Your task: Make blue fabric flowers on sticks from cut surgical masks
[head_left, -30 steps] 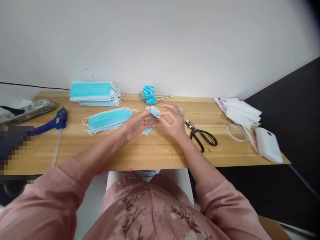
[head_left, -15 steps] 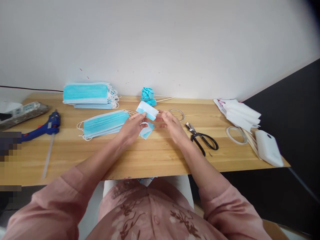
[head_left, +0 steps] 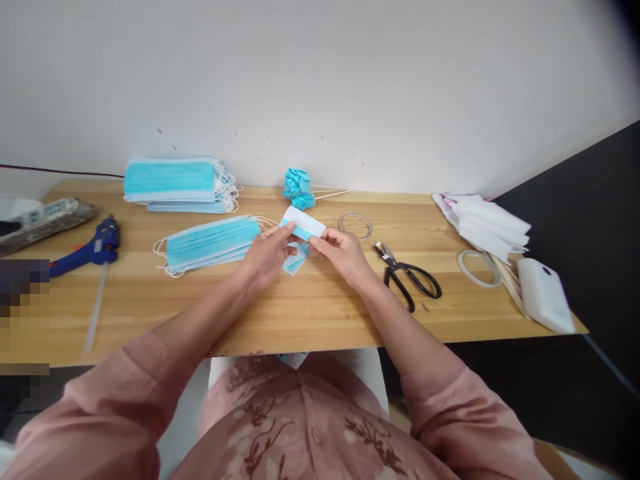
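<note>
A small white-and-blue piece of face mask material is stretched between my two hands above the table. My left hand pinches its left end between thumb and fingers. At the other end, my right hand grips the lower right corner, thumb on top. Beneath them another cut piece lies on the wood, partly hidden by my fingers. Just left of my left hand lie flat pleated blue face masks with white ear loops. Behind the hands are blue flowers on thin sticks.
A stack of masks sits at the back left. A blue glue gun and a power strip are farther left. Black-handled scissors, a wire ring, white sheets, a tape roll and a white box-like device lie right.
My right hand has closed its thumb onto the right end of the mask piece, which is now held at both ends. The whole view has shifted slightly.
</note>
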